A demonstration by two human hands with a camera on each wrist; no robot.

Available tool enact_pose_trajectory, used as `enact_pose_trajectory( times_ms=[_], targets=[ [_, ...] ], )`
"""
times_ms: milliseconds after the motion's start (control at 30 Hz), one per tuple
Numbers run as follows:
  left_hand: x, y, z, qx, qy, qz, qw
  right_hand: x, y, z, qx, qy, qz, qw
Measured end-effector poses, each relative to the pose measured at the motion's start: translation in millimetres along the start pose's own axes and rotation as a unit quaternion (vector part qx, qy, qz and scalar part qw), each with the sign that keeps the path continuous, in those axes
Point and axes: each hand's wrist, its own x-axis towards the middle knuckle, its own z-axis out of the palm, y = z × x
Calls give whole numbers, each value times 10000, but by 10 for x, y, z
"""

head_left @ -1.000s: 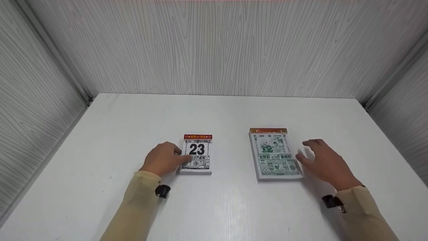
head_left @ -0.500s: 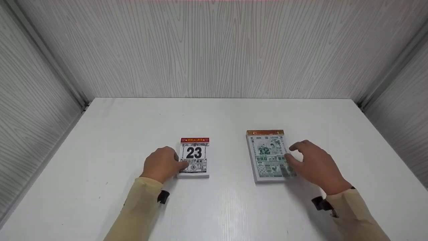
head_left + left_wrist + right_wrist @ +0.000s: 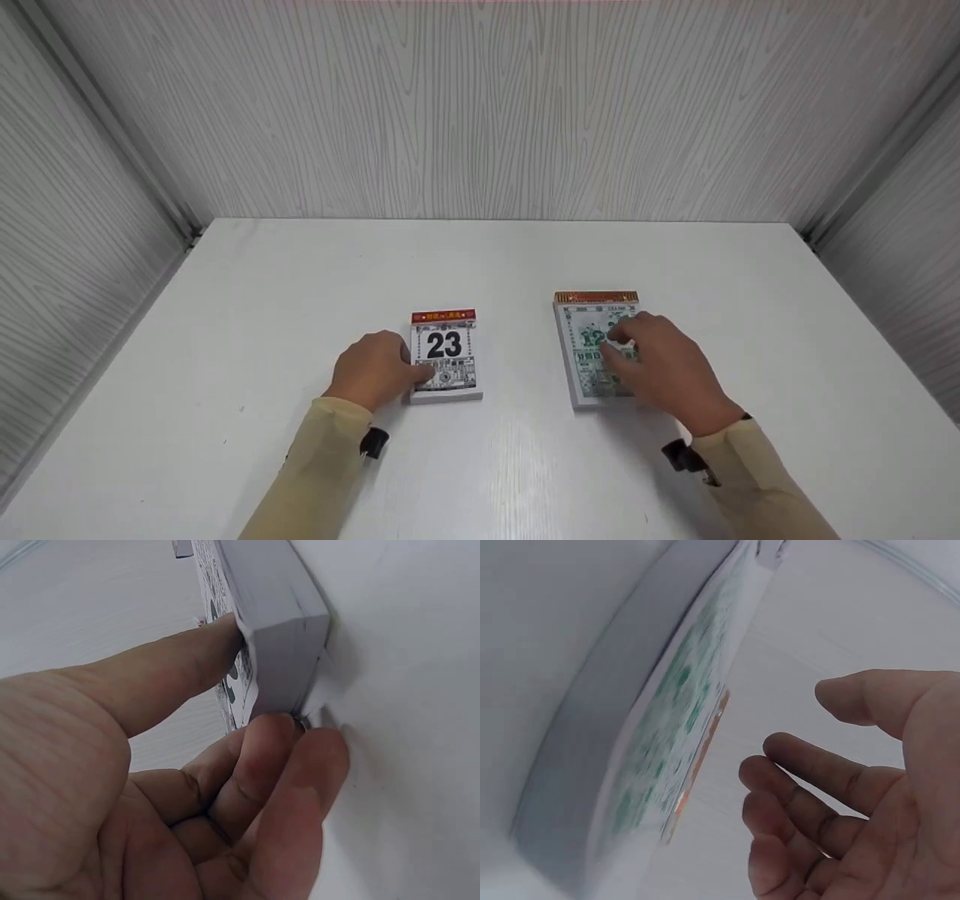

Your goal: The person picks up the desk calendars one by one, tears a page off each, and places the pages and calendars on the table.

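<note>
Left grip (image 3: pixel 371 370) is pinching the small calendar (image 3: pixel 447 358) at its left side in the head view, while the right grip (image 3: pixel 666 369) is hovering, loosely spread, over the larger calendar (image 3: pixel 589 371) on the bench (image 3: pixel 510 465). Left wrist view is showing the thumb (image 3: pixel 169 671) on the small calendar's printed face; right wrist view is showing thumb and fingertips (image 3: pixel 763 814) standing apart.

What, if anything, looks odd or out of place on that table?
Nothing much stands out: no spill, and no clear damage to the small calendar or the green calendar. The only slight oddity is a few tiny specks marring the plain white table, too small to identify.
</note>
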Motion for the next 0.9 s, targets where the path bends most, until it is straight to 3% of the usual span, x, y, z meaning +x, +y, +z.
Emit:
enact_pose_trajectory(
  times_ms=[267, 500, 633, 900],
  targets=[
    [-5, 42, 35, 40, 20, 38, 10000, 66, -280, 130, 86, 27, -413, 9991],
    [-40, 145, 35, 167, -249, 493, 9983, 140, -502, 270, 388, -95, -534, 9978],
    [-74, 187, 40, 244, -454, 667, 9964, 186, -640, 411, 503, -325, -535, 9968],
    [-114, 233, 65, 597, -644, 996, 9911, 201, -759, 626, 243, -963, -257, 9947]
  ],
)
